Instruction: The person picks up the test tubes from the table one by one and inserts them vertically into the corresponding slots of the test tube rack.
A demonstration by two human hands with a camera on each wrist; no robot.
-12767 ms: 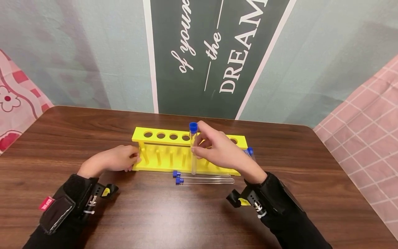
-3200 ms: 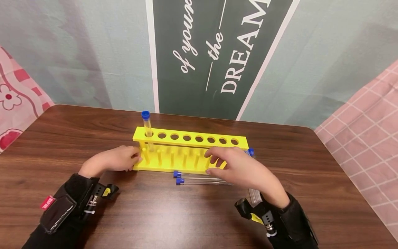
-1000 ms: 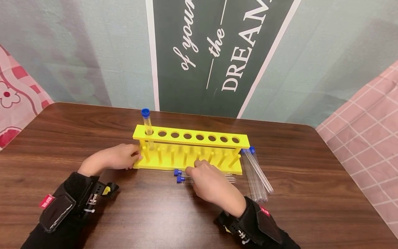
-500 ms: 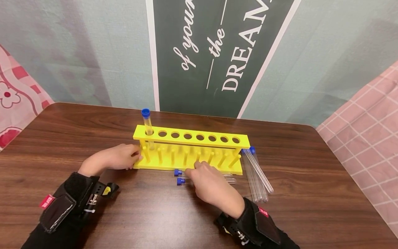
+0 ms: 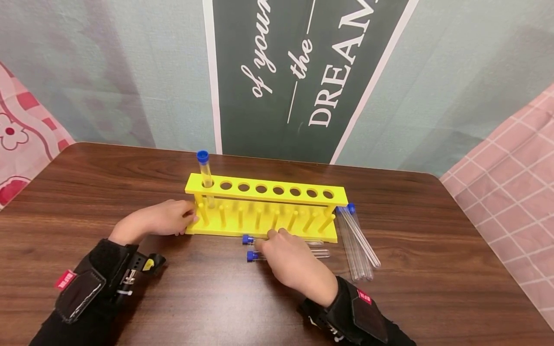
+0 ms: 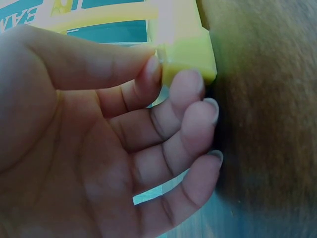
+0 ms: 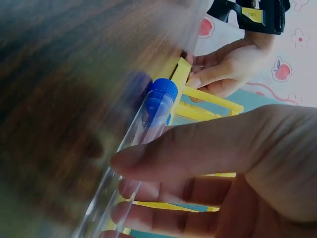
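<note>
A yellow test tube rack (image 5: 270, 190) stands on the table, with one blue-capped test tube (image 5: 205, 168) upright in its leftmost hole. My left hand (image 5: 161, 219) pinches the rack's left end between thumb and index finger, as the left wrist view shows. Two capped tubes lie along the rack's front: a rear one (image 5: 247, 240) and a nearer one (image 5: 252, 256). My right hand (image 5: 298, 264) covers their middles. In the right wrist view its thumb and fingers are on either side of a clear tube (image 7: 161, 96), pinching it; the cap points toward the rack's left end.
Several more capped test tubes (image 5: 358, 247) lie in a loose bundle by the rack's right end, one across the others. The brown table (image 5: 207, 298) reaches a fabric backdrop (image 5: 169, 96) behind the rack. Pink cloth (image 5: 510, 192) hangs at the right.
Earlier a tube was carried over the rack and now stands in its left hole. My right hand has since come down to the lying tubes; the nearer one has shifted slightly toward me.
</note>
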